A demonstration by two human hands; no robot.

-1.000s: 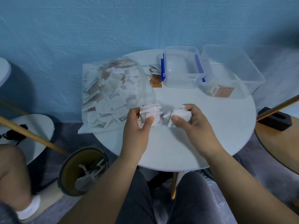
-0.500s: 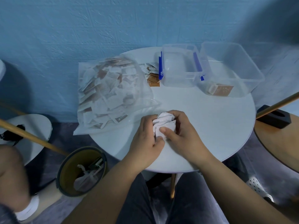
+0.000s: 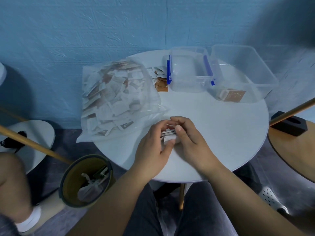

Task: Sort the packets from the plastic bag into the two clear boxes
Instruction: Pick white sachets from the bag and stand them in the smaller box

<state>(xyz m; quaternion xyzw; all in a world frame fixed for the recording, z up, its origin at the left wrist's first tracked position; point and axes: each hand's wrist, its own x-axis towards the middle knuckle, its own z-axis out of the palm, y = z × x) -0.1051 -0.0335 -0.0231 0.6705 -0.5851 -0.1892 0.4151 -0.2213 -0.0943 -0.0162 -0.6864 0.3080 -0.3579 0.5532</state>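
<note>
Both hands close around one small stack of white packets (image 3: 167, 133) just above the round white table (image 3: 221, 133). My left hand (image 3: 153, 147) grips the stack from the left, my right hand (image 3: 189, 138) from the right with its thumb on top. A clear plastic bag (image 3: 117, 97) full of white and brown packets lies at the table's left. At the back stand two clear boxes: one with blue clips (image 3: 189, 72), and a larger one (image 3: 242, 74) holding a brown packet and a white one.
Several loose brown and white packets (image 3: 160, 79) lie between the bag and the blue-clipped box. A round bin (image 3: 87, 179) stands on the floor at the left. Wooden poles cross at left and right. Another person's leg shows at the far left.
My hands, each holding packets apart a second ago, came together and merged them into one stack, now squared up between both hands nearer the table's front.
</note>
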